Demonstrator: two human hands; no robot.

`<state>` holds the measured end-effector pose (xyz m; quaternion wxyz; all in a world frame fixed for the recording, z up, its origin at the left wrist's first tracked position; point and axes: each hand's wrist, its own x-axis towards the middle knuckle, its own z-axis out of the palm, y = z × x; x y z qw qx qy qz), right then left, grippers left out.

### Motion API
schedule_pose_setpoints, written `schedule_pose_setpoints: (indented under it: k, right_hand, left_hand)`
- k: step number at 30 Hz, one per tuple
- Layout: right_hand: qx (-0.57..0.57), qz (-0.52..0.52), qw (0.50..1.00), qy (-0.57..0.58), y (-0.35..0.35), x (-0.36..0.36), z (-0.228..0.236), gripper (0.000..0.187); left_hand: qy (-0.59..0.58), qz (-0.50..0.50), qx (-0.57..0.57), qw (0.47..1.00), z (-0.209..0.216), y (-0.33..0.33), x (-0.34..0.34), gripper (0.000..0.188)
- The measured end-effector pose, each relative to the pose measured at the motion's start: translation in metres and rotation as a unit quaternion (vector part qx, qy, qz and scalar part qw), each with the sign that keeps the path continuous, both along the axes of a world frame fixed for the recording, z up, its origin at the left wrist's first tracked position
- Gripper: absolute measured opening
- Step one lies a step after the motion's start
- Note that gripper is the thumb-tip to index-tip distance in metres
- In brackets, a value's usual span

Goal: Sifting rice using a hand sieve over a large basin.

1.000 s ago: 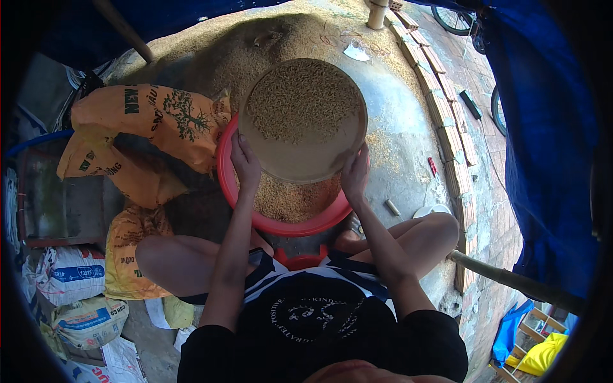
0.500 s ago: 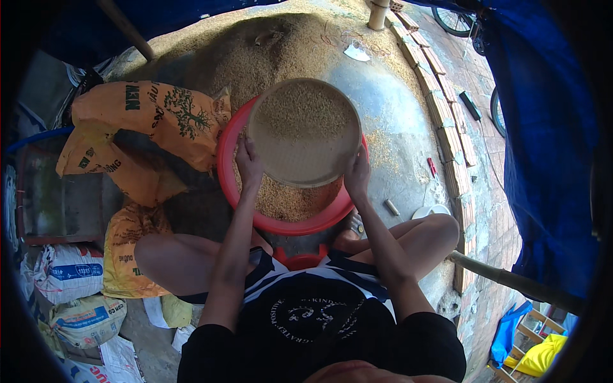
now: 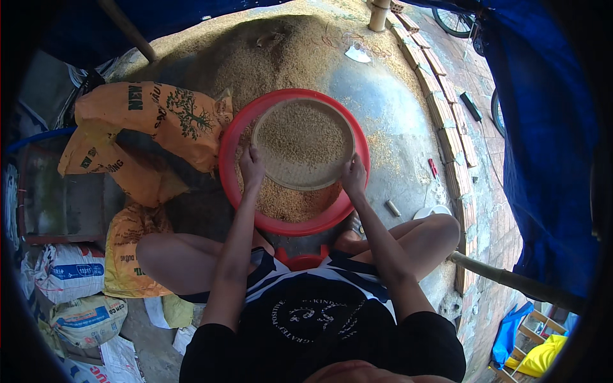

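Between my hands is a round, shallow woven sieve (image 3: 290, 175) with a layer of tan grain (image 3: 306, 131) on its far part. My left hand (image 3: 252, 167) grips its near left rim, and my right hand (image 3: 354, 175) grips the rim on the right. Below the sieve stands a wide red basin (image 3: 300, 226), partly filled with golden grain (image 3: 290, 205). The sieve covers the basin's middle. Whether the sieve touches the basin, I cannot tell.
A large heap of grain (image 3: 220, 54) spreads beyond the basin. Orange sacks (image 3: 159, 121) lie to the left, with white sacks (image 3: 69, 273) nearer. A low brick row (image 3: 449, 134) runs along the right. A white dish (image 3: 431, 210) rests by my right knee.
The sieve has come down and nearer to the basin, now looking smaller, with both hands still on it. Its grain has spread toward the middle, and the basin's far rim now shows.
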<state>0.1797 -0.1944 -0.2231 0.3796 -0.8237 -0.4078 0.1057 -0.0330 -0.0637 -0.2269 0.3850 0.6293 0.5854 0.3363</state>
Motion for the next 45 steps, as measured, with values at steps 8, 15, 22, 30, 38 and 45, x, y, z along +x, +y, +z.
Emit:
schedule_pose_setpoints:
  k: [8,15,22,30,38,45]
  right_hand:
    - [0.146,-0.01,0.979,0.141,0.004,-0.01,0.043,0.028]
    - [-0.027,0.006,0.999,0.022,-0.007,-0.002,-0.026,0.025]
    - [0.216,-0.008,0.976,-0.014,0.008,-0.023,0.062,0.032]
    - [-0.044,0.024,0.999,-0.022,-0.013,0.006,-0.058,0.033]
    - [0.073,0.006,0.997,0.01,0.002,-0.01,0.03,0.03]
    - [0.068,0.025,0.996,0.049,0.011,0.001,0.001,0.032]
  left_hand:
    - [-0.224,0.022,0.219,0.949,0.053,0.005,0.014,0.021]
    - [0.039,0.004,0.09,0.995,-0.044,-0.005,-0.004,0.022]
    - [-0.124,0.036,0.211,0.969,0.069,-0.008,0.008,0.02]
    - [-0.033,0.018,0.091,0.995,-0.069,-0.014,-0.001,0.022]
    - [-0.142,0.054,0.194,0.969,0.03,-0.003,0.006,0.023]
    - [-0.182,0.047,0.168,0.968,0.021,0.0,0.005,0.024]
